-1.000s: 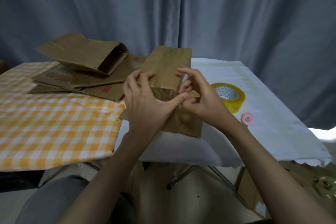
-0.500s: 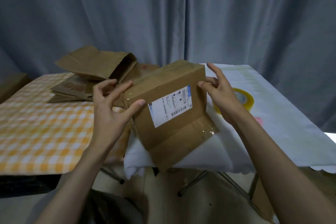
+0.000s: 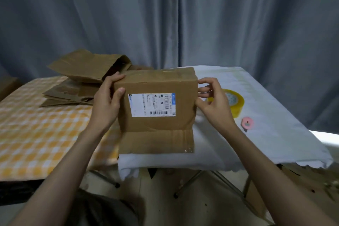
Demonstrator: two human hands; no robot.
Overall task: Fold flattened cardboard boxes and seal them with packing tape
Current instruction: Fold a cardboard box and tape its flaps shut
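A grey curtain point(image 3: 165, 14) hangs across the background. An orange-and-white checked tablecloth point(image 3: 36, 134) covers the left table; a white cloth point(image 3: 275, 115) covers the right one, with a small pink round object point(image 3: 247, 123) lying on it. Metal table legs point(image 3: 192, 180) show below.

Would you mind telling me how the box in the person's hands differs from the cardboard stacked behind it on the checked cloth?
The held box is folded into shape and stands upright; the stacked cardboard lies mostly flattened. The held box has shiny tape along its top and a white shipping label; no such label shows on the stack. The left hand and right hand grip the box; nothing touches the stack. Both are brown cardboard.
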